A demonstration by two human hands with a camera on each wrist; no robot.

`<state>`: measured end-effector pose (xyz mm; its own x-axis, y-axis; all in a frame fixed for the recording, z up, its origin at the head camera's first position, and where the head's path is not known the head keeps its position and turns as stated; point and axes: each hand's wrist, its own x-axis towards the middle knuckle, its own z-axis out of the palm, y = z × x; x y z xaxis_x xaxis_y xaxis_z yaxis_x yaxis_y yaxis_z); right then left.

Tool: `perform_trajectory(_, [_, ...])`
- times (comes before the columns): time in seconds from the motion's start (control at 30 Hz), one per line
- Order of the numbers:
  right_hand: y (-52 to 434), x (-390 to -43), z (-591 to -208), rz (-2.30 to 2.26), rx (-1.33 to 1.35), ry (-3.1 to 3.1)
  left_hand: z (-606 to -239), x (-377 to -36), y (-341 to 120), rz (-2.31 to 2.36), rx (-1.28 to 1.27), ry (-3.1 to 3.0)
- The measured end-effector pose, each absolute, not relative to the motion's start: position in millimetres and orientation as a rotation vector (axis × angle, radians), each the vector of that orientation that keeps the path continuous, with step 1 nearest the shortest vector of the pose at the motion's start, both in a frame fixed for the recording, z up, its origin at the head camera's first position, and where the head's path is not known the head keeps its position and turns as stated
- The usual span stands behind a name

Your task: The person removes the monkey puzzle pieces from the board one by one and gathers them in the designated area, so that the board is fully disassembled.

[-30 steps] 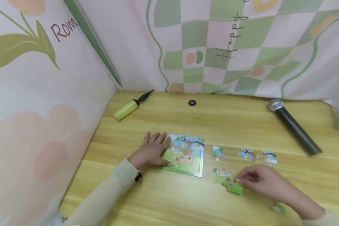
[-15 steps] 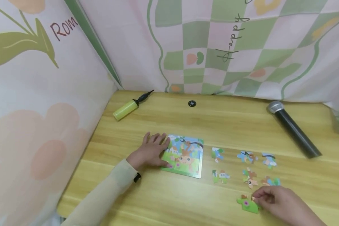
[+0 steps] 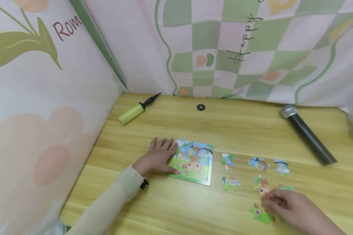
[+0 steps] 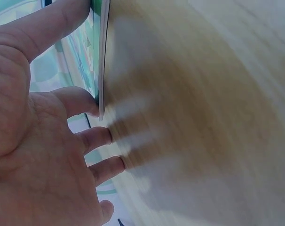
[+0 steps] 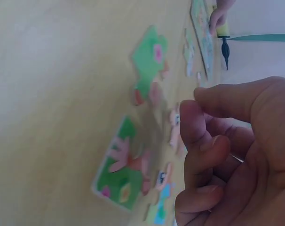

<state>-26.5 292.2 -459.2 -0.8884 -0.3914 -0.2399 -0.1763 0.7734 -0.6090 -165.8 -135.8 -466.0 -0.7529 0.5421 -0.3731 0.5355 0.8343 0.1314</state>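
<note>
My left hand (image 3: 157, 158) lies spread at the left edge of a square picture puzzle board (image 3: 189, 178), its thumb on the lower left corner. The left wrist view shows the index finger against the board's edge. My right hand (image 3: 294, 205) hovers with curled fingers, thumb and index tip close together, holding nothing. Just left of it, a green jigsaw piece (image 5: 149, 59) with a pink flower lies on the table. Beside that is another green piece (image 5: 121, 174), mostly hidden by the right hand in the head view.
More jigsaw pieces lie in rows, among them a house piece (image 3: 230, 183), a bird piece (image 3: 259, 164) and a branch piece (image 3: 281, 166). Behind are a yellow hand pump (image 3: 132, 113), a black round chip (image 3: 201, 107) and a microphone (image 3: 309, 135). Curtains border the table.
My right hand has carried the green flower piece right and toward the near edge, set it down below the other pieces and let it go. My left hand has stayed on the board.
</note>
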Motion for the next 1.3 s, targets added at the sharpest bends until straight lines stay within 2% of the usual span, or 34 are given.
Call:
perform_trajectory(0.23, [262,-45,-437,-0.921,-0.560,2.629,-463,-166,-137,0.043,0.814,2.605])
perform_trajectory(0.43, [192,-84,-426,-1.004,-0.768,2.509,-460,-166,-141,0.090,0.802,2.574])
perform_trajectory(0.6, [127,-122,-434,-0.934,-0.929,2.424,-458,-164,-140,0.152,0.800,2.535])
perform_trajectory(0.73, [94,-142,-450,-0.719,-1.033,2.542,-457,-163,-140,0.138,0.822,2.537])
perform_trajectory(0.83, [83,-148,-458,-0.617,-1.071,2.586,-456,-163,-140,0.118,0.828,2.532])
perform_trajectory(1.03, [74,-147,-461,-0.716,-1.076,2.548,-455,-164,-140,0.073,0.816,2.531])
perform_trajectory(1.3, [73,-150,-462,-0.924,-0.918,2.476,-458,-165,-139,0.082,0.816,2.533])
